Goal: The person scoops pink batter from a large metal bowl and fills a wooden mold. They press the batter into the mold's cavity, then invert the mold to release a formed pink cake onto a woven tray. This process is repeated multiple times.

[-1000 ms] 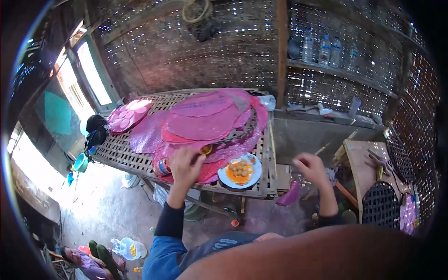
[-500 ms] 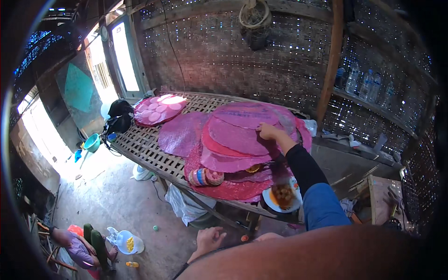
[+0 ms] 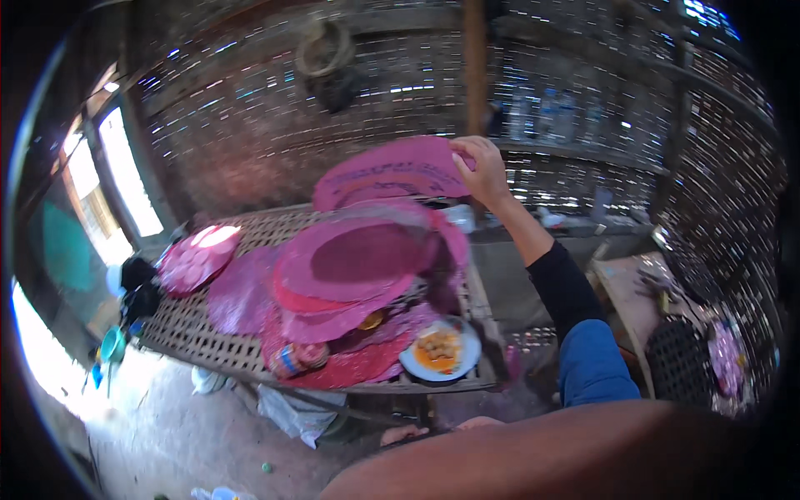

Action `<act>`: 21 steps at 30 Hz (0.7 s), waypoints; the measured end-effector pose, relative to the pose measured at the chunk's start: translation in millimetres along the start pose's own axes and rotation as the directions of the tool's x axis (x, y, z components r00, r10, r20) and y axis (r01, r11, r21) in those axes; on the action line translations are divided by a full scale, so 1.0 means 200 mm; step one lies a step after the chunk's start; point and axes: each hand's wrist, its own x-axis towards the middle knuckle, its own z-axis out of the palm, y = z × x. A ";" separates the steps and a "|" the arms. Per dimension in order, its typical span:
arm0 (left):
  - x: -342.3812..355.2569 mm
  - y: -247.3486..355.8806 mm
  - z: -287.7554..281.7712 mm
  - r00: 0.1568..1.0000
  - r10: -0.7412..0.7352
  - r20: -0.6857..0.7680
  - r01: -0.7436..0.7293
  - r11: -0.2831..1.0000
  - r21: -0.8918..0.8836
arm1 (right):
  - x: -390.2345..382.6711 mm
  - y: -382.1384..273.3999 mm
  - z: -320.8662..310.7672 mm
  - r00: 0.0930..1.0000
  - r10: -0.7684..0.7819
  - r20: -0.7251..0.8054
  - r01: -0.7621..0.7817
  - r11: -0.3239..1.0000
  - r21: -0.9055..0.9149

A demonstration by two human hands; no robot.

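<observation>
My right hand (image 3: 483, 171) is raised above the slatted bamboo table, thumb and fingers closed on the edge of a thin pink sheet (image 3: 392, 167) with dark print. The sheet hangs tilted and curved to the left of the hand. Below it lies a stack of round pink and red sheets (image 3: 300, 262), overlapping one another, with a dark shadow on the top one. Low in the view, below the table's front edge, only a small part of my left hand (image 3: 404, 434) shows; its fingers are mostly hidden.
A plate of food in orange sauce (image 3: 440, 352) sits at the table's front right corner. Left of it lies a small roll of pink discs (image 3: 298, 358). A pink round sheet with pale discs (image 3: 197, 258) rests at the far left. Bottles (image 3: 557, 115) line a wall shelf.
My right hand has lifted the printed pink sheet off the stack, up and away toward the wall. The view has swung right, and my left hand now shows less.
</observation>
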 end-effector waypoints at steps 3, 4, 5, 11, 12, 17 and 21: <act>0.14 0.01 0.24 0.912 0.076 0.402 0.016 0.975 -0.221 | -0.03 0.03 -0.51 0.996 0.068 -0.052 -0.066 0.997 0.037; 0.18 0.04 0.31 0.851 0.121 0.512 0.027 0.961 -0.274 | -0.05 0.04 -0.67 0.989 0.134 -0.058 -0.128 0.986 0.103; 0.21 0.05 0.38 0.776 0.159 0.610 0.056 0.946 -0.318 | -0.08 0.05 -0.82 0.977 0.201 -0.065 -0.187 0.967 0.175; 0.32 0.35 0.96 0.645 0.158 0.748 -0.110 0.987 -0.114 | -0.32 0.23 -1.77 0.963 0.262 0.065 -0.235 0.932 -0.276; 0.34 0.44 1.09 0.643 0.184 0.743 -0.128 0.983 -0.133 | -0.35 0.25 -1.93 0.958 0.282 0.050 -0.245 0.899 -0.363; 0.46 0.67 1.72 0.591 0.413 0.693 -0.384 0.899 -0.209 | -0.62 0.41 -2.74 0.913 0.409 -0.002 -0.329 0.732 -0.597; 0.49 0.98 2.12 0.480 0.645 0.595 -0.616 0.731 -0.296 | -0.76 0.40 -3.17 0.951 0.310 0.014 -0.182 0.594 -0.783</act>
